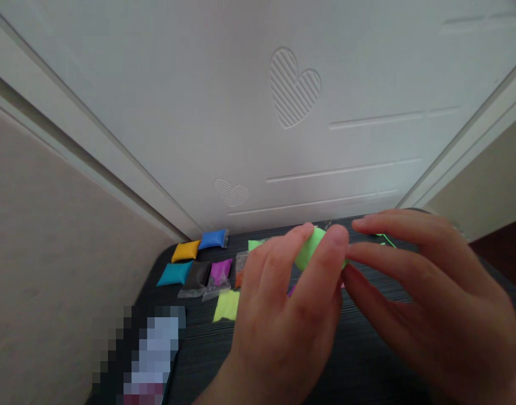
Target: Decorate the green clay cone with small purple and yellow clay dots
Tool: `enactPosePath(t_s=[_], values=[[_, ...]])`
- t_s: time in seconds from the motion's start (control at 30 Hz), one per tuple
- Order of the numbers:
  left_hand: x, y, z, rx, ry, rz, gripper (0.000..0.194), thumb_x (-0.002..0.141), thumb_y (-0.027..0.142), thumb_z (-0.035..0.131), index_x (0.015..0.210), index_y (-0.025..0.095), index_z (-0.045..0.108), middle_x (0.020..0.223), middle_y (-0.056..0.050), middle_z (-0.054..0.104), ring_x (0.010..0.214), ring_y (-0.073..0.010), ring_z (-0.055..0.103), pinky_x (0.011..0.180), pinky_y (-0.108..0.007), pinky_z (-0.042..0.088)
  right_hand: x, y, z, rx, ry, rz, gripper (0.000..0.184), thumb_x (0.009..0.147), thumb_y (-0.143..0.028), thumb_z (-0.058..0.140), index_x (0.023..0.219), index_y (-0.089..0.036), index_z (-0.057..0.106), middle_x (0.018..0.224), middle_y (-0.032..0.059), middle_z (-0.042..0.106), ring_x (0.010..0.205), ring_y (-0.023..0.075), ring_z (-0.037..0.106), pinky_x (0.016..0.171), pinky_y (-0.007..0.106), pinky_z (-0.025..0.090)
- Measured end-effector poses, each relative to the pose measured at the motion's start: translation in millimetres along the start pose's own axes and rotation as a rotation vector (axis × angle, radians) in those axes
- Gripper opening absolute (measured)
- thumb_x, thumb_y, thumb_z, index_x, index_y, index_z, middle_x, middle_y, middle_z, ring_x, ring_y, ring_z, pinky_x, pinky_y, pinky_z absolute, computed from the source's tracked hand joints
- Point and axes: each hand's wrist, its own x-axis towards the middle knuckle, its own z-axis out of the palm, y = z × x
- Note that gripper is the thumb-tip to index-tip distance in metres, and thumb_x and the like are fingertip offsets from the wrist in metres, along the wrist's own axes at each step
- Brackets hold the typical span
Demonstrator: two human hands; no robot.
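Head view: light-green rounded clay-like lump [309, 248] is pinched by left hand [287, 301], up-right of flat yellow-green sheet [226, 306]. Lump's side away from sheet is met by right hand's [435, 295] curled fingertips; grasp there unclear. Long axis hidden.

Green lump [307, 252] partly covered by left hand [289, 304]; full shape unreadable. Right hand [430, 298], right of lump: wrist cut off by frame. Left of lump: yellow-green sheet [226, 306] and orange packet [239, 279], both partly behind left hand. Purple bit [291, 290] below lump, too little showing to ID. Pixelated device [154, 349], far left of lump: screen unreadable, bottom cropped.
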Motion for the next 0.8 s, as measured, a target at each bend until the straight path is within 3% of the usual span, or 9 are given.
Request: enactPosePath(t_s=[0.33, 0.8], values=[[-0.8, 1.0, -0.8, 0.043, -0.007, 0.023, 0.079, 0.065, 0.014, 0.068, 0.132, 0.026, 0.028, 0.114, -0.007, 0.053, 0.101, -0.0223, 0.051, 0.085, -0.041, 0.048, 0.2, 0.7, 4.2, -0.004, -0.003, 0.015, 0.021, 0.070, -0.018, 0.063, 0.090, -0.023, 0.059, 0.102, 0.0031, 0.056, 0.094, 0.0208, 0.053, 0.077, 0.040, 0.043], [2.4, 5.1, -4.2, 0.083, -0.061, 0.027, 0.065, 0.070, 0.018, 0.063, 0.128, 0.017, 0.035, 0.113, -0.011, 0.054, 0.099, -0.0227, 0.053, 0.080, -0.042, 0.049, 0.5, -1.3, 8.8, -0.047, 0.007, 0.034, 0.018, 0.071, -0.020, 0.063, 0.089, -0.023, 0.059, 0.101, 0.0034, 0.058, 0.092, 0.0197, 0.054, 0.076, 0.039, 0.044]])
